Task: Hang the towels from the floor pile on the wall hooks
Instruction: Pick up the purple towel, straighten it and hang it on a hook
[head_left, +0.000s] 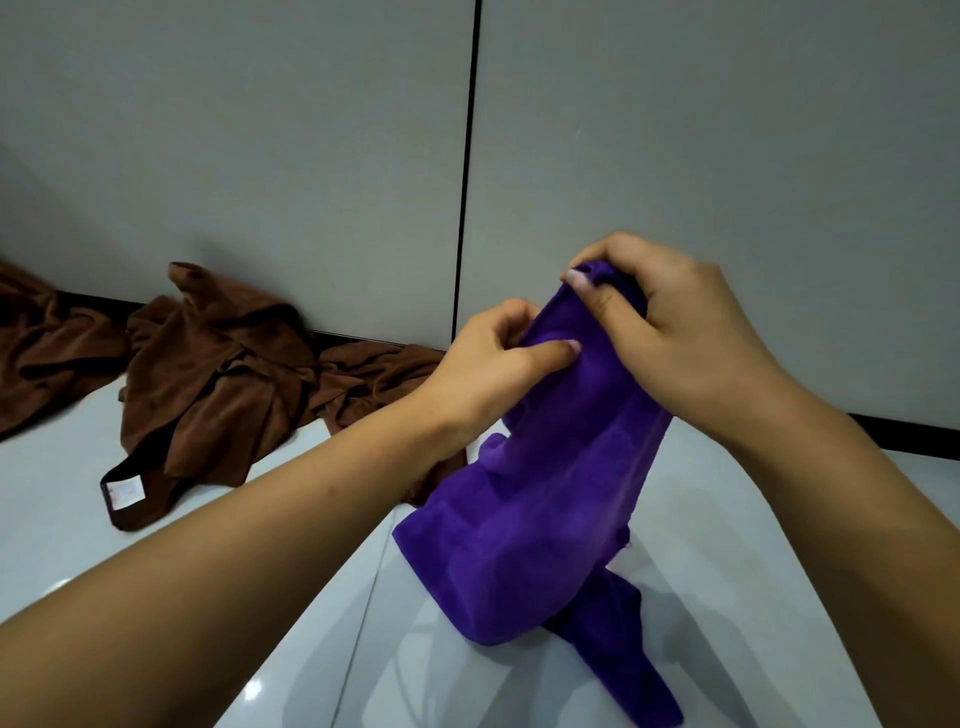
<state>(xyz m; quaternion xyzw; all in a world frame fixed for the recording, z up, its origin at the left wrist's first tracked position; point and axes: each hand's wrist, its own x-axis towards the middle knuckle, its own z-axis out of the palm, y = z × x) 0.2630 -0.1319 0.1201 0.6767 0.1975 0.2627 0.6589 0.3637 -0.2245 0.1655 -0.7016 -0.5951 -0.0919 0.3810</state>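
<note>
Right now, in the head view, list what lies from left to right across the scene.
Brown towels heaped on the floor by the wall → white label on a brown towel's dark edge → left hand → purple towel → right hand. Both hands grip the purple towel's top end.

Grey wall panels; glossy white floor

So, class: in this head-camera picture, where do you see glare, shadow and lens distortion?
Head view: glare spots shine on the glossy floor; a soft shadow lies under the purple towel that both hands, left and right, grip; the wide lens bows the dark wall seam; focus is fairly even, brown towels included.
</note>
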